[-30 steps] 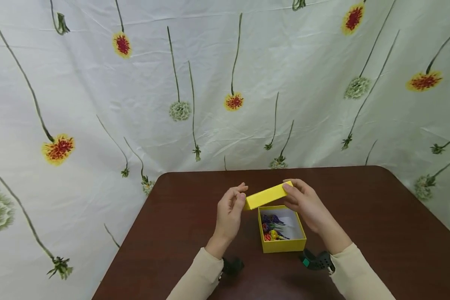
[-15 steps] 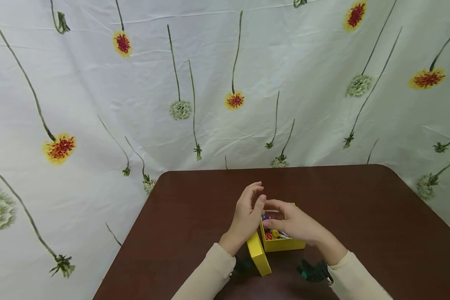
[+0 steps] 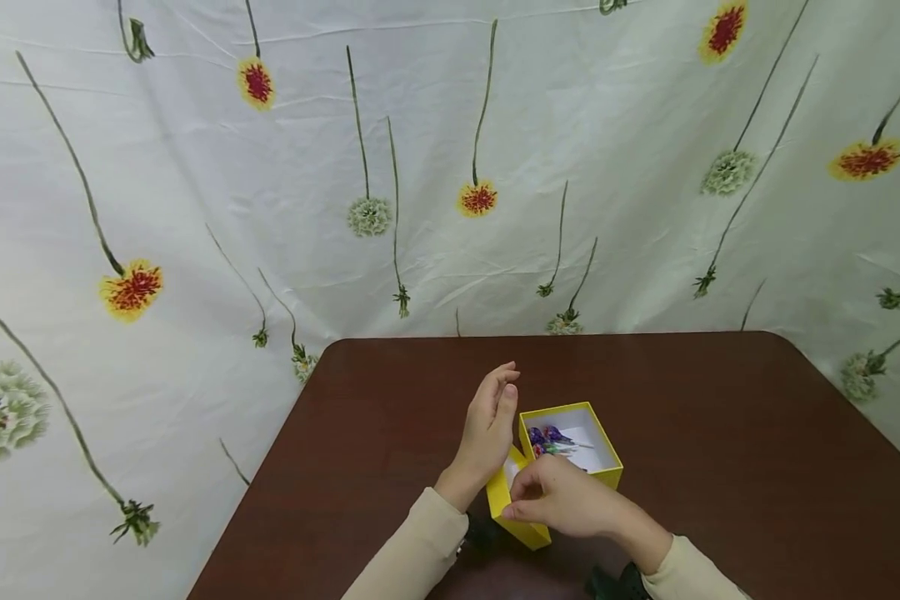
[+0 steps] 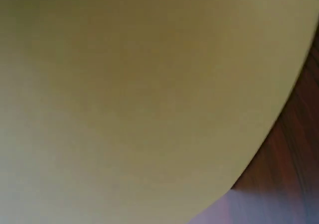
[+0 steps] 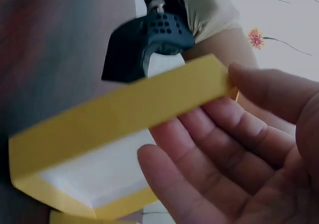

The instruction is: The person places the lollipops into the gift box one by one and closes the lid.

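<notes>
A yellow box lid (image 3: 498, 497) with a white inside stands tilted at the near left of an open yellow box (image 3: 610, 478). My right hand (image 3: 566, 497) holds the lid's rim, the thumb at a corner and several fingers reaching inside the wall, as the right wrist view shows. Straight fingers point up on my left hand (image 3: 482, 437), whose wrist is beside the lid; whether they touch cannot be seen. Yellow lid surface (image 4: 144, 84) fills most of the left wrist view. Inside the box lie wrapped lollipops (image 3: 551, 435) with purple tops and white sticks, partly hidden by my right hand.
The box rests on a dark reddish-brown table (image 3: 390, 417). A white cloth (image 3: 307, 167) printed with flowers hangs behind it. On my left wrist sits a black camera mount (image 5: 127, 50), close to the lid.
The lid has come down from between both hands to the box's near left side. My right hand has moved from over the box to the lid's rim. The left fingers have straightened.
</notes>
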Motion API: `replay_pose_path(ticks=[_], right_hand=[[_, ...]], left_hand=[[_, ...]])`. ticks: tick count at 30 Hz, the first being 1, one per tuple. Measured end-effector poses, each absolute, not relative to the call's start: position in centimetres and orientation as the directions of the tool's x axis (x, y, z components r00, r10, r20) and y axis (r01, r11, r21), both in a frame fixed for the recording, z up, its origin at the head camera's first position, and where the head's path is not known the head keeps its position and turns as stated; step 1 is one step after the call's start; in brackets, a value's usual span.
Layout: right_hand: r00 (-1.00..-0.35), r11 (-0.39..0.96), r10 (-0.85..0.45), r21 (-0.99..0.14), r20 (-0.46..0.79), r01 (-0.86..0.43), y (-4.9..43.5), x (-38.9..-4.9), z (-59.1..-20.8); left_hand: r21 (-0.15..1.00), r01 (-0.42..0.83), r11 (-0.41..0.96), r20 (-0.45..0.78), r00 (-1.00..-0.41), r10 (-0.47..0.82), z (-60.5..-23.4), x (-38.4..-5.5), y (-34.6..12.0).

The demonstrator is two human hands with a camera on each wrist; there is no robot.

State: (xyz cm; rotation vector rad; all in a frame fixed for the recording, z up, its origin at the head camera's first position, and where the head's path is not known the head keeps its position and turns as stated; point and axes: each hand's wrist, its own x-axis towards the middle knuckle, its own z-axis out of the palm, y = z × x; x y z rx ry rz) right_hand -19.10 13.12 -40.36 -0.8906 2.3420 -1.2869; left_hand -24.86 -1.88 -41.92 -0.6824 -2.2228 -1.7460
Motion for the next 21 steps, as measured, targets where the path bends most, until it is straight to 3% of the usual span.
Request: replay_pose_path(ticks=[7,16,21], right_hand=[[-0.802,0.364,-0.597,-0.886,0.015,-0.287,13.1,-18.7,-40.5],[-0.847,0.111,-0.531,-0.993,-0.036,-0.027,15.5,-19.5,-40.5],[-0.815,-0.064,-0.579,-0.997,-0.002,0.048,16.8,-19.9,-41.2]], left_hand=[[0.844,0.495,0.207,0.452,-0.864,0.223,-42.3,-24.7,-2.9],[0.847,0.453,0.279,0.374,-0.88,0.294,-44.0,-24.3,-5.8],[0.853,0.416,0.316,0.295,-0.882,0.366,-45.1,-24.1,-6.8]])
